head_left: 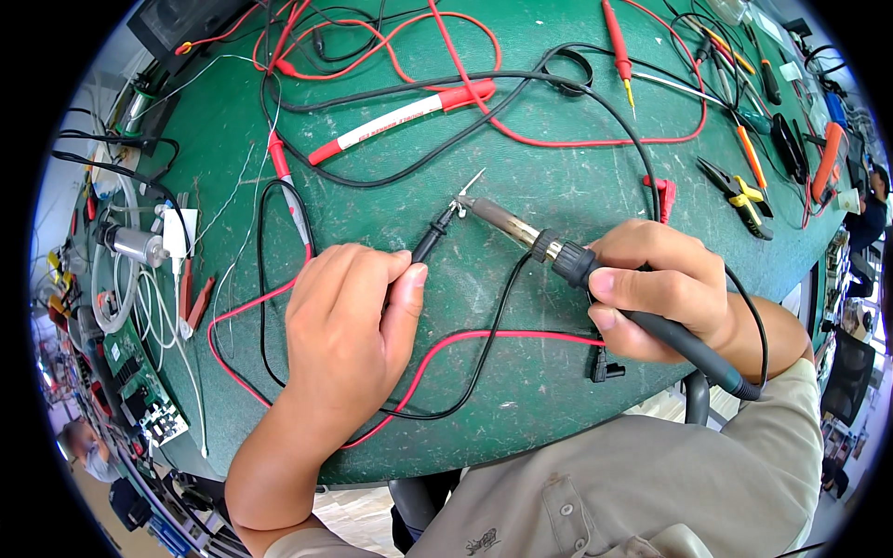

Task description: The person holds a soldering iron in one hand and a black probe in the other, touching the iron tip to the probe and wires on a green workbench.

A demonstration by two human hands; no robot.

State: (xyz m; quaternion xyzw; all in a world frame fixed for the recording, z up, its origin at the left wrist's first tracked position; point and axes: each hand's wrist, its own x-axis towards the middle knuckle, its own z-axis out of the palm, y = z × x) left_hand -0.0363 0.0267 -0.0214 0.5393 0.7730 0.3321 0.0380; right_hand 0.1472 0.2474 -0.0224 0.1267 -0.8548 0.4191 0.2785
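Observation:
My left hand (349,321) pinches a black test probe (431,238) whose thin metal tip points away from me. In my right hand (660,288) is a soldering iron (567,257) with a black grip and a cable running back past my wrist. Its tip meets the probe near the base of the metal needle, where a small silvery blob shows; whether the two touch firmly I cannot tell. A red probe (287,191) lies left of the hands, and a red and white marker (402,119) lies beyond them.
Red and black leads loop over the green mat (549,409). Pliers (744,199), screwdrivers and another red probe (618,42) lie at the right. A circuit board (139,386), tubing and a clear syringe-like cylinder (133,244) are at the left. People appear at both edges.

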